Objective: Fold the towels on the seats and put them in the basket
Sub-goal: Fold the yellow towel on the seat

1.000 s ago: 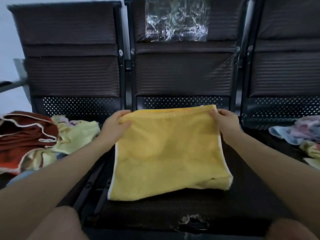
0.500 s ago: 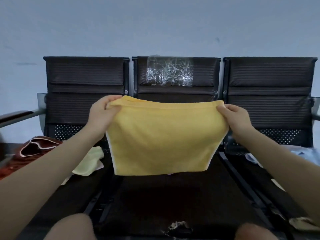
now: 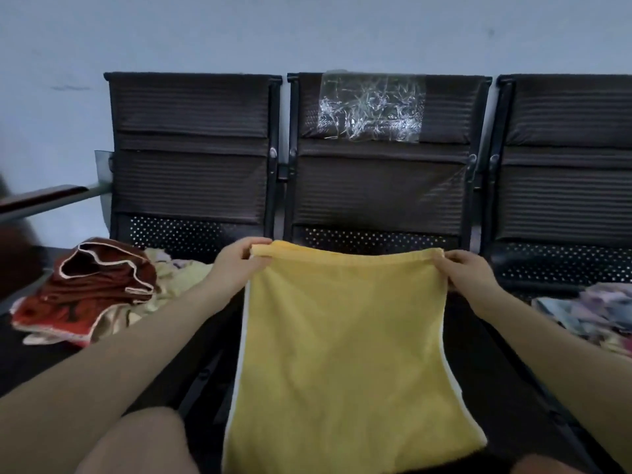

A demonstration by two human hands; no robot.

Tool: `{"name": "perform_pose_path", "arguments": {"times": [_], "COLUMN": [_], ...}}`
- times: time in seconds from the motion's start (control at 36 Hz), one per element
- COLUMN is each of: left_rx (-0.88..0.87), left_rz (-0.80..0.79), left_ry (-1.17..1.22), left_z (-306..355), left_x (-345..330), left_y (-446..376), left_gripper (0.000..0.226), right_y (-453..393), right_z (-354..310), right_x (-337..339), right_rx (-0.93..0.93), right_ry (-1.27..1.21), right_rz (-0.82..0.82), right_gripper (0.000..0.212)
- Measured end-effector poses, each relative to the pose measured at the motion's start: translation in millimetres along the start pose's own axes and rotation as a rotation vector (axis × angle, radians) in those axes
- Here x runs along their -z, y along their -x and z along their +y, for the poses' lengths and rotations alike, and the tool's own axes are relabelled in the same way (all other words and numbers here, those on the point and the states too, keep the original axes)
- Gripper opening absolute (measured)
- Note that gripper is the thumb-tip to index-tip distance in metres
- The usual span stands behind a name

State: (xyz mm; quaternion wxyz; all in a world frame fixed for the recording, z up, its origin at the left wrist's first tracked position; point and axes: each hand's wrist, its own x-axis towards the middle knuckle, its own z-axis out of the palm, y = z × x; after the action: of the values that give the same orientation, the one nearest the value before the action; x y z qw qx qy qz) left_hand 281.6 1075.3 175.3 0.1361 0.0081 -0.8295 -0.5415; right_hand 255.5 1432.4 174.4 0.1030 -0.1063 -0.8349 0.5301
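The yellow towel (image 3: 345, 350) (white-edged) hangs over the middle seat (image 3: 506, 388), its top corners pinched by the left hand (image 3: 236, 265) and right hand (image 3: 466, 273). A red towel (image 3: 89, 289) lies heaped on the left seat.

Dim, flat indoor light with a cool bluish cast on the wall (image 3: 307, 29); no clear light source or hard shadows show. The dark seats (image 3: 191, 186) lose detail in murk, while a clear plastic patch (image 3: 371, 106) catches pale glints. Wide-angle bending curves the edges, and the far left edge is smeared with blur.
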Motion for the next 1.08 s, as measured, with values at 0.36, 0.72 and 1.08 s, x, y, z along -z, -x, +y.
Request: {"name": "perform_pose_path", "arguments": {"times": [0.36,0.72,1.08], "left_rx": [0.17,0.462,0.53], "left_rz": [0.066,-0.337,-0.318], "left_ry": [-0.059,-0.51,-0.34], "left_z": [-85,-97,-65], "left_x": [-69,-66,-25], "left_y": [-75,-11,76], "left_gripper": [0.032,0.076,0.059], "right_y": [-66,-20,69], "right_z": [65,80,77], "right_x": [-57,-54,-24], "right_rx": [-0.129,-0.238,-0.207], "right_ry": [0.124,0.442,0.451], "right_rz": [-0.054,-0.287,-0.375], "right_gripper": [0.016,0.038,0.06]}}
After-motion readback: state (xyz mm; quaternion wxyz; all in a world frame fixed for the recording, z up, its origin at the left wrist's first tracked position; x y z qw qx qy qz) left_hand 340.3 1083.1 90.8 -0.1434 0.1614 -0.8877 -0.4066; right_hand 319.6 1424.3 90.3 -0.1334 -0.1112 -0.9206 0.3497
